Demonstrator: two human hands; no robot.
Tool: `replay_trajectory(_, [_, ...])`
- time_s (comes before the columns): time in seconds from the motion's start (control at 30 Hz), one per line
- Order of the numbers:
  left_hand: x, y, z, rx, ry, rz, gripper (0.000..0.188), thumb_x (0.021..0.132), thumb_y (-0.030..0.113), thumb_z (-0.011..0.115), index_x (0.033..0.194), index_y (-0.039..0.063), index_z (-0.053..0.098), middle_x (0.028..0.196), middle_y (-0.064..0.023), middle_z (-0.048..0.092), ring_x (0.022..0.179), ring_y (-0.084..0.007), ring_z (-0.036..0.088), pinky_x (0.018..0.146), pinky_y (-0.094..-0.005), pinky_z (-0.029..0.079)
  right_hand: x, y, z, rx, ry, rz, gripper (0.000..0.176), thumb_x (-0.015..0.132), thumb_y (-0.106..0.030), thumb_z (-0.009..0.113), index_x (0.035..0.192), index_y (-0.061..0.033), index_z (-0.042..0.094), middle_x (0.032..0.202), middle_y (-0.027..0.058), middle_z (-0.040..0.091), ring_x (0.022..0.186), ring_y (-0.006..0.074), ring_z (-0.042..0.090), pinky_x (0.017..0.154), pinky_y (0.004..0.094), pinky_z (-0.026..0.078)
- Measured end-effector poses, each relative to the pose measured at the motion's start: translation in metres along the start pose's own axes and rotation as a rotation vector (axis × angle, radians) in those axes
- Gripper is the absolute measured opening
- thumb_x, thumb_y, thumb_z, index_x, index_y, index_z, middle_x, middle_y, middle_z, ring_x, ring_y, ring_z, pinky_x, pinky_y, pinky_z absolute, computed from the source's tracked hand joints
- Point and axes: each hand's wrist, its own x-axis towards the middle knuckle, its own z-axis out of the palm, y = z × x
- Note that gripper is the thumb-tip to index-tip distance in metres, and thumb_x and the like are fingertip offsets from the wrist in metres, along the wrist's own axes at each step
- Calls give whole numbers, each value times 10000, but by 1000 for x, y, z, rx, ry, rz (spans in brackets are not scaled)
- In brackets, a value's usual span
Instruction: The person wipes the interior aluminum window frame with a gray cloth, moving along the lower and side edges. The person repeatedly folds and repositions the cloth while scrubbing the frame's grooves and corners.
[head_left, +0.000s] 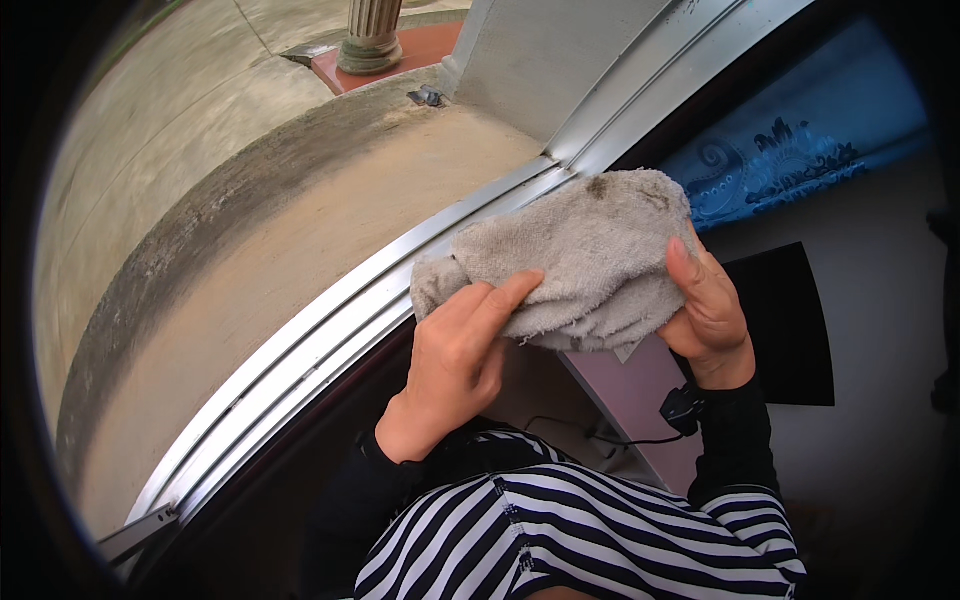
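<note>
A grey terry cloth (570, 255), folded and bearing dark stains near its top edge, is held up between both hands. My left hand (457, 360) pinches its lower left part, thumb or finger laid across the front. On the right side, my right hand (705, 300) grips the cloth's edge, with its fingers partly hidden behind it. Just behind the cloth runs the aluminium sliding-window track (360, 292), its grooves bare along most of the visible length. Whether the cloth touches the frame there cannot be told.
Beyond the track lies a concrete ledge (262, 285) and a fluted column (373, 30). An upright aluminium frame (637, 82) rises at the corner. At right hang blue patterned curtains (795, 142). A black panel (787, 330), a pinkish surface (630, 405) and a black plug with cable (681, 411) sit below.
</note>
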Motion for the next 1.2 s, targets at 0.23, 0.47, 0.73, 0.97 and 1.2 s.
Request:
replay_trajectory(0.23, [-14, -14, 35, 5, -207, -191, 650, 760, -74, 627, 1377, 114, 554, 916, -133, 548, 827, -323, 552, 720, -405, 484, -9, 16, -32, 284, 193, -106, 538, 1039, -196, 503, 1497, -20, 282, 1415, 197, 482, 1326, 335, 492, 1109, 489, 430])
replay_trajectory(0.47, [-22, -34, 88, -656, -427, -249, 425, 925, 123, 628, 1301, -8, 479, 1106, -219, 613, 1010, -466, 560, 847, -463, 469, 14, 62, -61, 67, 322, -364, 499, 1018, -125, 527, 1464, -61, 314, 1380, 155, 487, 1241, 281, 538, 1079, 464, 442])
replay_trajectory(0.73, [-12, -73, 127, -815, -322, -422, 579, 947, 79, 624, 1462, 31, 365, 1199, -141, 629, 1042, -230, 602, 877, -356, 487, 94, 62, -87, -1317, 49, -561, 608, 939, -45, 592, 1443, 73, 273, 1278, 243, 507, 1139, 369, 527, 1037, 398, 389])
replay_trajectory(0.97, [6, -74, 126, -868, -190, -453, 675, 890, -23, 600, 1496, -7, 304, 1168, -241, 600, 946, -326, 624, 864, -376, 499, 161, 48, -73, -1787, -297, -590, 377, 894, -63, 620, 1186, 9, 392, 1052, 266, 498, 953, 489, 533, 823, 505, 473])
replay_trajectory(1.2, [10, -53, 70, -501, -146, -265, 688, 834, -100, 599, 1480, 27, 401, 1147, -199, 612, 951, -322, 641, 846, -404, 527, 193, 52, -69, -1985, -481, -320, 317, 983, -204, 547, 1165, -2, 386, 1009, 270, 541, 915, 478, 583, 802, 501, 497])
